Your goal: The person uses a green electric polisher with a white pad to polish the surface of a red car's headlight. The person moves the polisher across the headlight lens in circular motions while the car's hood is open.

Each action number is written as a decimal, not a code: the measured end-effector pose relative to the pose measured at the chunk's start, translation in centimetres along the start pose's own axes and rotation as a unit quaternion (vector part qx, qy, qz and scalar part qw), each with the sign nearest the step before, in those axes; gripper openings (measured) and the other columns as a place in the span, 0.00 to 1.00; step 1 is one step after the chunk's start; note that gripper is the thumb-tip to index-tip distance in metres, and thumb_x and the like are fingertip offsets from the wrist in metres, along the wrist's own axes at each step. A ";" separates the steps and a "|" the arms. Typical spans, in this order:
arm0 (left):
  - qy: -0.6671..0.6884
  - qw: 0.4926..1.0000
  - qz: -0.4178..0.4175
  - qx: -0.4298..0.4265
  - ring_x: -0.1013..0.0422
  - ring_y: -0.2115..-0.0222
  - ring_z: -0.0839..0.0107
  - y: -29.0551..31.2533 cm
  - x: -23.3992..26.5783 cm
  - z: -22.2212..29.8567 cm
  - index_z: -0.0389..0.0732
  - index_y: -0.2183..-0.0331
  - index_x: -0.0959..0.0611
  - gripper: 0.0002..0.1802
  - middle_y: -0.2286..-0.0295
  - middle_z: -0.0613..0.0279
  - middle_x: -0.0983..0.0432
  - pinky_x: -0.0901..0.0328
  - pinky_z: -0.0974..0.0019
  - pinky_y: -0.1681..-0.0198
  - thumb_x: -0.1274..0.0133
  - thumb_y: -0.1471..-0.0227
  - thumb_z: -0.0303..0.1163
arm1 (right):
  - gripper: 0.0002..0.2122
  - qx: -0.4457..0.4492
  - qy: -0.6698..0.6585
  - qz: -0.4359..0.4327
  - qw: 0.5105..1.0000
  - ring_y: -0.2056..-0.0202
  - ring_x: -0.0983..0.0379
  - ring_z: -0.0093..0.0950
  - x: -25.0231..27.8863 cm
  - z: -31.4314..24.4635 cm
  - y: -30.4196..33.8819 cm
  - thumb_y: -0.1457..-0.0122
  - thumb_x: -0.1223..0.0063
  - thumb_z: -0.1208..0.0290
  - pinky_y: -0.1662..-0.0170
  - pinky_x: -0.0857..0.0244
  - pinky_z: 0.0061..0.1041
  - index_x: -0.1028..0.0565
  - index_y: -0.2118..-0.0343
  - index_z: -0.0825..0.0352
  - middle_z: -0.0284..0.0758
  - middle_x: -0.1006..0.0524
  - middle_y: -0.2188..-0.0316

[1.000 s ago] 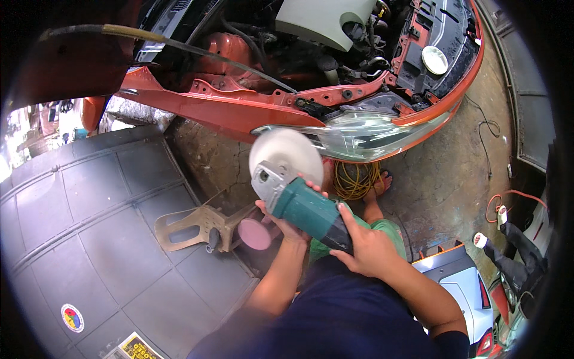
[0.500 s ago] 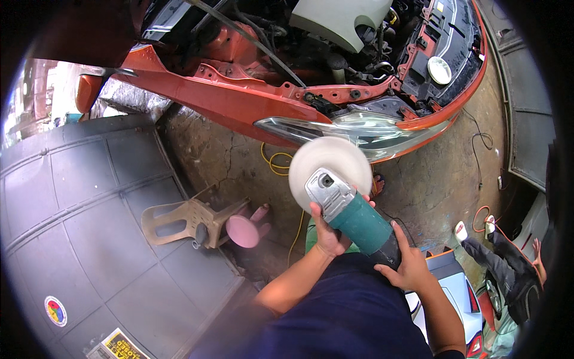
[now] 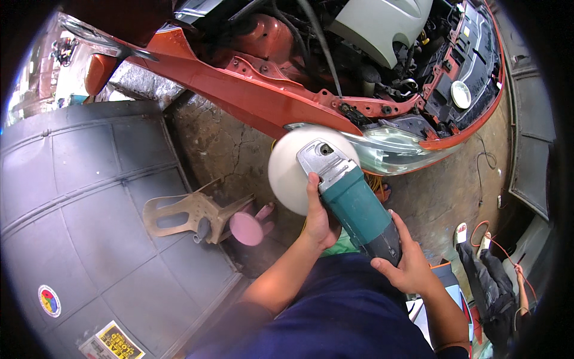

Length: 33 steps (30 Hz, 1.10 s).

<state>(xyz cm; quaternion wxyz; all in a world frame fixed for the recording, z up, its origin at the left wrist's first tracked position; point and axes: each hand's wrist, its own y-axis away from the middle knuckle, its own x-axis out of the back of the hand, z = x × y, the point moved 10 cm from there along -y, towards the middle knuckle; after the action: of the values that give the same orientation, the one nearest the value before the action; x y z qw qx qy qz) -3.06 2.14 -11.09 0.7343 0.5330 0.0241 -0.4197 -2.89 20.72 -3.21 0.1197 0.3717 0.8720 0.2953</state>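
Note:
Both my hands hold a teal and black angle polisher (image 3: 359, 206) with a silver gear head. Its large round white buffing pad (image 3: 286, 170) overlaps the inner end of the headlight (image 3: 388, 149) in view; whether it touches the car cannot be told. My left hand (image 3: 321, 224) is closed under the front of the body, thumb up along the side near the gear head. My right hand (image 3: 409, 263) wraps the black rear end. Beyond the pad is the red fender (image 3: 251, 105) of a car with its engine bay exposed.
A round white container (image 3: 460, 94) sits on the car's front panel. At left, a tan plastic chair (image 3: 182, 218) and pink stool (image 3: 246, 228) stand by a grey metal gate (image 3: 72, 179). Another person in dark trousers (image 3: 484, 275) is at right, near an orange cord (image 3: 508, 254).
The polisher has shifted left, its pad now over the headlight's inner end. The car appears lower and farther right in view. Both hands keep their hold.

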 end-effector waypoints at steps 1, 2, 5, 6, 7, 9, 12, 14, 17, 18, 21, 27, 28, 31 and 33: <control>0.008 1.000 0.000 0.005 0.24 0.47 0.60 -0.1 0.1 0.5 0.44 0.40 0.22 0.52 0.48 0.56 0.20 0.32 0.52 0.40 0.58 0.42 0.81 | 0.52 -0.002 0.003 0.000 1.000 0.42 0.23 0.56 -0.2 -0.6 -0.3 0.41 0.30 0.57 0.37 0.33 0.41 0.56 0.24 0.70 0.62 0.22 0.45; 0.015 1.000 -0.001 0.010 0.25 0.47 0.60 -0.1 0.3 1.0 0.45 0.41 0.22 0.52 0.49 0.56 0.20 0.32 0.52 0.40 0.58 0.42 0.81 | 0.52 -0.004 0.006 0.001 1.000 0.42 0.24 0.56 -0.4 -1.2 -0.6 0.41 0.30 0.57 0.37 0.33 0.41 0.56 0.24 0.70 0.62 0.23 0.45; 0.033 0.999 0.023 0.010 0.25 0.47 0.60 0.0 1.2 2.9 0.45 0.41 0.22 0.52 0.49 0.57 0.20 0.33 0.51 0.39 0.58 0.43 0.82 | 0.52 -0.005 0.068 -0.001 0.998 0.41 0.25 0.59 -1.3 -2.9 -1.5 0.40 0.31 0.54 0.37 0.34 0.44 0.55 0.24 0.70 0.63 0.24 0.44; 0.038 0.999 0.035 0.008 0.25 0.48 0.60 0.0 1.6 3.6 0.45 0.42 0.22 0.52 0.49 0.57 0.20 0.33 0.51 0.39 0.59 0.43 0.82 | 0.52 -0.024 0.076 -0.020 0.997 0.41 0.25 0.60 -1.9 -3.5 -2.1 0.40 0.32 0.52 0.37 0.34 0.44 0.55 0.24 0.70 0.64 0.25 0.44; 0.046 0.998 0.037 0.011 0.25 0.48 0.59 0.1 2.1 4.1 0.45 0.42 0.22 0.52 0.49 0.57 0.20 0.33 0.51 0.39 0.59 0.43 0.82 | 0.52 -0.042 0.085 -0.036 0.995 0.41 0.26 0.60 -2.2 -4.4 -2.7 0.40 0.32 0.51 0.37 0.34 0.45 0.55 0.24 0.69 0.65 0.25 0.44; 0.060 0.997 0.041 0.019 0.25 0.48 0.59 0.3 3.5 5.2 0.45 0.42 0.22 0.53 0.49 0.57 0.21 0.33 0.51 0.39 0.60 0.44 0.83 | 0.52 -0.072 0.099 -0.062 0.991 0.41 0.26 0.62 -3.2 -5.4 -3.6 0.39 0.33 0.49 0.38 0.34 0.47 0.55 0.24 0.69 0.66 0.25 0.44; 0.063 0.996 0.050 0.034 0.25 0.48 0.59 1.8 3.8 6.6 0.45 0.40 0.24 0.52 0.48 0.56 0.21 0.33 0.52 0.39 0.60 0.43 0.81 | 0.52 -0.094 0.120 -0.080 0.985 0.42 0.26 0.63 -4.4 -6.7 -3.9 0.40 0.33 0.47 0.38 0.34 0.47 0.55 0.24 0.69 0.66 0.25 0.44; 0.067 0.997 0.030 0.039 0.25 0.47 0.60 2.7 3.8 7.1 0.44 0.39 0.25 0.52 0.48 0.55 0.21 0.32 0.52 0.40 0.59 0.42 0.81 | 0.52 -0.093 0.137 -0.083 0.983 0.42 0.26 0.63 -4.9 -7.6 -3.3 0.40 0.32 0.48 0.37 0.34 0.47 0.55 0.24 0.69 0.66 0.25 0.44; 0.060 0.993 -0.019 0.098 0.28 0.44 0.57 2.8 1.9 5.7 0.45 0.39 0.23 0.54 0.46 0.55 0.23 0.36 0.47 0.37 0.60 0.44 0.83 | 0.52 -0.067 0.106 -0.023 0.992 0.40 0.27 0.61 -4.3 -7.6 -1.4 0.41 0.31 0.51 0.36 0.35 0.45 0.54 0.24 0.69 0.65 0.26 0.42; 0.061 0.992 -0.027 0.109 0.27 0.44 0.57 2.6 1.3 5.3 0.45 0.39 0.24 0.54 0.46 0.55 0.23 0.36 0.48 0.36 0.60 0.43 0.82 | 0.52 -0.061 0.096 0.000 0.993 0.39 0.28 0.59 -4.0 -7.3 -0.7 0.41 0.30 0.52 0.35 0.36 0.44 0.54 0.24 0.70 0.64 0.26 0.41; 0.058 0.985 -0.058 0.154 0.27 0.44 0.59 1.2 -0.2 2.8 0.43 0.37 0.25 0.53 0.45 0.55 0.23 0.36 0.52 0.35 0.61 0.40 0.80 | 0.53 -0.062 0.073 0.061 0.994 0.36 0.29 0.53 -3.4 -6.9 0.9 0.42 0.29 0.55 0.33 0.39 0.40 0.54 0.25 0.73 0.61 0.27 0.39; 0.055 0.981 -0.092 0.163 0.27 0.43 0.61 0.9 -0.6 3.7 0.46 0.35 0.27 0.51 0.43 0.57 0.24 0.35 0.53 0.37 0.62 0.39 0.79 | 0.55 -0.078 0.044 0.096 0.991 0.35 0.31 0.47 -4.1 -7.8 0.8 0.43 0.28 0.55 0.31 0.42 0.39 0.55 0.25 0.78 0.58 0.28 0.37; 0.057 0.980 -0.101 0.160 0.27 0.44 0.61 0.7 -0.7 4.0 0.46 0.35 0.27 0.51 0.43 0.58 0.24 0.35 0.53 0.37 0.62 0.39 0.79 | 0.54 -0.084 0.054 0.092 0.991 0.35 0.31 0.47 -4.3 -8.1 0.6 0.43 0.28 0.55 0.31 0.42 0.39 0.55 0.25 0.78 0.58 0.29 0.37; 0.067 0.982 -0.090 0.150 0.27 0.44 0.60 0.7 -0.2 5.5 0.46 0.36 0.26 0.52 0.44 0.57 0.23 0.35 0.51 0.37 0.62 0.40 0.80 | 0.54 -0.114 0.069 0.078 0.988 0.35 0.30 0.47 -4.9 -9.7 -0.5 0.43 0.28 0.55 0.32 0.41 0.39 0.54 0.25 0.77 0.59 0.29 0.37; 0.097 0.979 -0.098 0.152 0.26 0.45 0.63 0.6 0.3 5.9 0.46 0.37 0.25 0.50 0.46 0.58 0.21 0.34 0.54 0.37 0.61 0.39 0.79 | 0.54 -0.149 0.058 0.067 0.985 0.36 0.30 0.49 -5.4 -10.5 -1.1 0.43 0.28 0.54 0.32 0.40 0.39 0.54 0.25 0.77 0.60 0.28 0.38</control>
<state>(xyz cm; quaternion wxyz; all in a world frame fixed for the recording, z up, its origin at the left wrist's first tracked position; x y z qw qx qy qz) -4.91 -2.77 -8.24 0.5942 0.6715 0.0839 -0.4348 -4.32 11.78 4.43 0.1026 0.3892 0.7969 0.4505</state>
